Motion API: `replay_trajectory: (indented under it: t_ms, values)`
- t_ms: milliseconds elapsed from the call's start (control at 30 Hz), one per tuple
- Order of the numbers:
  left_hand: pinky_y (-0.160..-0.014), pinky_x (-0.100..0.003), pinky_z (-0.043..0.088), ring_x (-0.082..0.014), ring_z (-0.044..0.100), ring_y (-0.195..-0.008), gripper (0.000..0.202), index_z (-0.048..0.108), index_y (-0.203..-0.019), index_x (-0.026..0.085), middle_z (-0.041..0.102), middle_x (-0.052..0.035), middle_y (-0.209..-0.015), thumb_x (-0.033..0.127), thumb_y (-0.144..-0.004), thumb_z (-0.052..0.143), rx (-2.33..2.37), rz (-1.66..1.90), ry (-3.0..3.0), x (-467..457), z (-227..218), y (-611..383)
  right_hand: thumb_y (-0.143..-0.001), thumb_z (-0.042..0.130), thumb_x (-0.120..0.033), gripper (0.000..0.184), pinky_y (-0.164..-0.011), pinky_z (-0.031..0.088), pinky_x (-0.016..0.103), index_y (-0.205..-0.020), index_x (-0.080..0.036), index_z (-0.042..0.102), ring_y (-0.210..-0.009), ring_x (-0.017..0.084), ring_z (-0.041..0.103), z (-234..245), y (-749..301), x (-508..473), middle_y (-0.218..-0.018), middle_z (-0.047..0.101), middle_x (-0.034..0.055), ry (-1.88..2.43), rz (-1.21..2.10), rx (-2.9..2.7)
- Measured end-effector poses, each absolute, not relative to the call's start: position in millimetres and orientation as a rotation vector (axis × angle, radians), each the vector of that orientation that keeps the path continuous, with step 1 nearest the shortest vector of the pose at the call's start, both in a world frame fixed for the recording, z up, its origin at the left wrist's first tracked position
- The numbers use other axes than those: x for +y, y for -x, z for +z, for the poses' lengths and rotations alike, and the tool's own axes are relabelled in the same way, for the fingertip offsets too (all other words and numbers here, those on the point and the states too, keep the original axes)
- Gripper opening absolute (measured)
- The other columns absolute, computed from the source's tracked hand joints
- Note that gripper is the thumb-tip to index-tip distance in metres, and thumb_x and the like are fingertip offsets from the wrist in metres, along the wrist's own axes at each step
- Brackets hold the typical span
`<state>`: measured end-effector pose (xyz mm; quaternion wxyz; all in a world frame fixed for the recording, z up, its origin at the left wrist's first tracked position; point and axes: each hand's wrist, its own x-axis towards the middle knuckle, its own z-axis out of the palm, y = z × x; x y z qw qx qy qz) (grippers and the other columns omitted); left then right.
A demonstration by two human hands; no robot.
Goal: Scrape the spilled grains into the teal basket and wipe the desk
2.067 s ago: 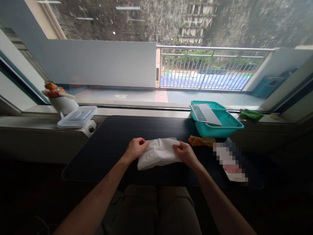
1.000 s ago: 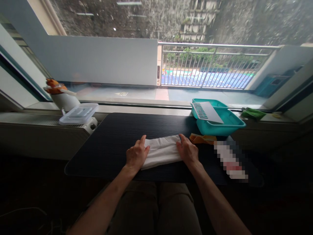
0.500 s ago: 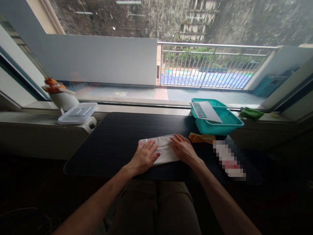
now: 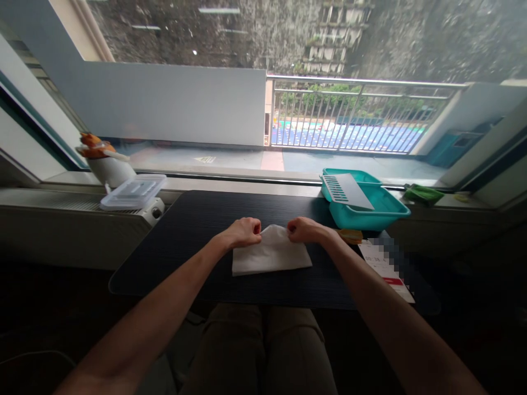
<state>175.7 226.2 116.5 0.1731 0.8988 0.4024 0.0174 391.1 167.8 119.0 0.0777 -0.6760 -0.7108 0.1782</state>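
A white cloth, folded into a rough rectangle, lies on the black table in front of me. My left hand is closed in a pinch on the cloth's far edge, left of its middle. My right hand is closed in a pinch on the same far edge, a little to the right. The far edge is lifted slightly between the two hands. Both forearms reach in from the bottom of the view.
A teal basin with a grey slotted lid stands at the table's back right, an orange item just before it. A blurred white packet lies right. A clear plastic box and white pot sit on the left sill, a green cloth on the right.
Both hands lay flat on the cloth half a second ago. They have since moved to its far edge, closed into pinches and raised that edge. The cloth looks narrower and more folded.
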Motion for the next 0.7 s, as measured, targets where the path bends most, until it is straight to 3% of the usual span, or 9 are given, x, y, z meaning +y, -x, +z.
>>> replay_trajectory:
  t_ms: [67, 167, 267, 333, 433, 500, 600, 700]
  values:
    - [-0.079, -0.033, 0.052, -0.0160, 0.063, -0.081, 0.016, 0.063, -0.098, 0.017, 0.066, -0.0012, -0.089, 0.028, -0.088, 0.056, 1.114, 0.185, -2.566, 221, 132, -168, -0.073, 0.059, -0.021, 0.021, -0.062, 0.045, 0.021, -0.090, -0.021, 0.071, -0.071, 0.015, 0.063, 127, -394, 156, -0.082, 0.072, 0.0003, 1.974, 0.483, -2.060]
    - [-0.100, -0.040, 0.040, -0.0167, 0.062, -0.088, 0.019, 0.061, -0.102, 0.020, 0.067, 0.0009, -0.089, 0.023, -0.085, 0.053, 1.091, 0.387, -2.607, 203, 150, -152, -0.081, 0.052, -0.022, 0.023, -0.074, 0.047, 0.023, -0.100, -0.020, 0.065, -0.085, 0.016, 0.063, 130, -395, 128, -0.098, 0.070, 0.0023, 1.770, 0.331, -1.950]
    - [-0.112, -0.045, 0.022, -0.0164, 0.061, -0.094, 0.038, 0.056, -0.118, 0.024, 0.068, 0.0011, -0.095, 0.015, -0.080, 0.052, 0.902, 0.510, -2.682, 171, 146, -134, -0.078, 0.050, -0.013, 0.020, -0.087, 0.046, 0.029, -0.089, -0.020, 0.065, -0.090, 0.017, 0.064, 115, -386, 92, -0.093, 0.071, 0.0020, 1.544, 0.177, -1.967]
    - [-0.114, -0.044, 0.019, -0.0175, 0.060, -0.098, 0.043, 0.057, -0.118, 0.025, 0.068, -0.0009, -0.100, 0.011, -0.078, 0.052, 0.758, 0.474, -2.696, 150, 132, -123, -0.075, 0.048, -0.008, 0.029, -0.096, 0.042, 0.035, -0.093, -0.021, 0.065, -0.091, 0.018, 0.064, 96, -378, 69, -0.091, 0.072, 0.0021, 1.498, 0.143, -2.017]
    - [-0.112, -0.041, 0.024, -0.0181, 0.060, -0.099, 0.027, 0.067, -0.093, 0.026, 0.068, -0.0010, -0.100, 0.010, -0.074, 0.053, 0.704, 0.325, -2.613, 132, 106, -111, -0.071, 0.048, -0.005, 0.044, -0.094, 0.044, 0.035, -0.108, -0.023, 0.063, -0.098, 0.019, 0.063, 72, -369, 44, -0.103, 0.070, 0.0041, 1.546, 0.269, -2.027]
    - [-0.106, -0.037, 0.032, -0.0192, 0.059, -0.102, 0.018, 0.066, -0.080, 0.025, 0.068, -0.0011, -0.102, 0.012, -0.072, 0.056, 0.740, 0.345, -2.488, 130, 94, -106, -0.072, 0.049, -0.007, 0.039, -0.088, 0.047, 0.032, -0.104, -0.023, 0.065, -0.099, 0.019, 0.062, 65, -366, 37, -0.107, 0.069, 0.0045, 1.585, 0.385, -1.966]
    - [-0.095, -0.032, 0.041, -0.0202, 0.060, -0.101, 0.009, 0.065, -0.076, 0.023, 0.069, -0.0018, -0.099, 0.017, -0.073, 0.060, 0.841, 0.411, -2.338, 134, 87, -104, -0.075, 0.052, -0.014, 0.024, -0.081, 0.048, 0.028, -0.094, -0.023, 0.065, -0.090, 0.019, 0.062, 68, -364, 36, -0.100, 0.067, 0.0029, 1.643, 0.559, -1.813]
    - [-0.084, -0.028, 0.046, -0.0184, 0.063, -0.090, 0.008, 0.066, -0.080, 0.022, 0.070, -0.0015, -0.091, 0.025, -0.077, 0.059, 0.957, 0.434, -2.284, 138, 87, -105, -0.076, 0.059, -0.027, 0.019, -0.070, 0.048, 0.026, -0.094, -0.023, 0.063, -0.078, 0.018, 0.061, 74, -362, 38, -0.087, 0.066, 0.0002, 1.754, 0.668, -1.673]
